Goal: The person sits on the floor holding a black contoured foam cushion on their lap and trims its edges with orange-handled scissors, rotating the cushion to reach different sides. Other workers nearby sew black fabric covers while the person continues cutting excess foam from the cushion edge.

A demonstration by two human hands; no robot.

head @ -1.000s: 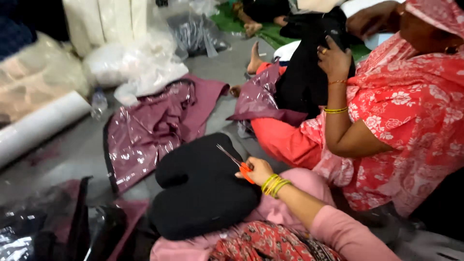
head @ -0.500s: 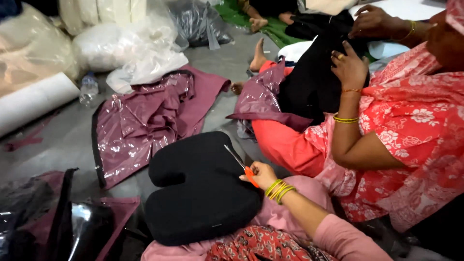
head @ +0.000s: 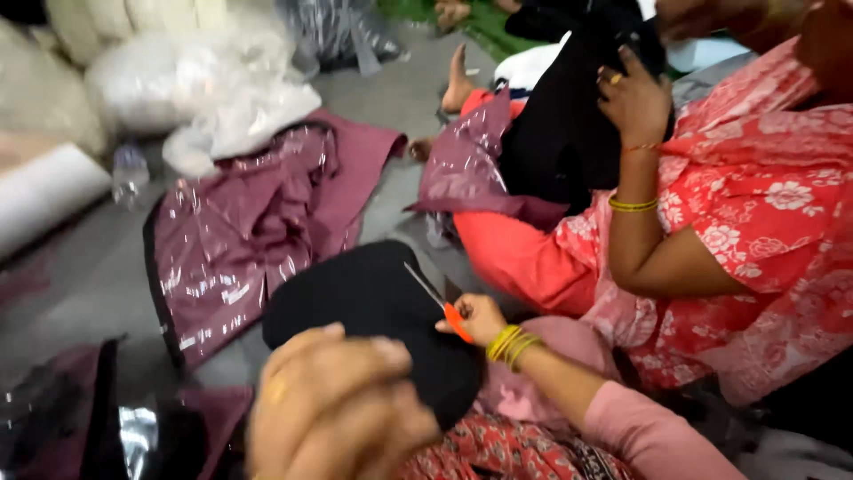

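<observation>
Right hand (head: 475, 318) has its fingers clamped on orange-handled scissors (head: 440, 304), blades resting on the black cushion (head: 373, 311) in the lap. Left hand (head: 333, 409) is a blurry curled fist up close, touching the cushion's near edge; can't tell if it grips anything.

A shiny maroon cover (head: 258, 231) lies near a plastic bottle (head: 130, 171) and white roll (head: 44, 194).

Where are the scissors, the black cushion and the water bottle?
scissors (head: 437, 305): head view, on the metal blades just above the orange handle.
black cushion (head: 360, 298): head view, on its bare black top.
water bottle (head: 130, 171): head view, on its clear body, lying on the floor at left.
</observation>
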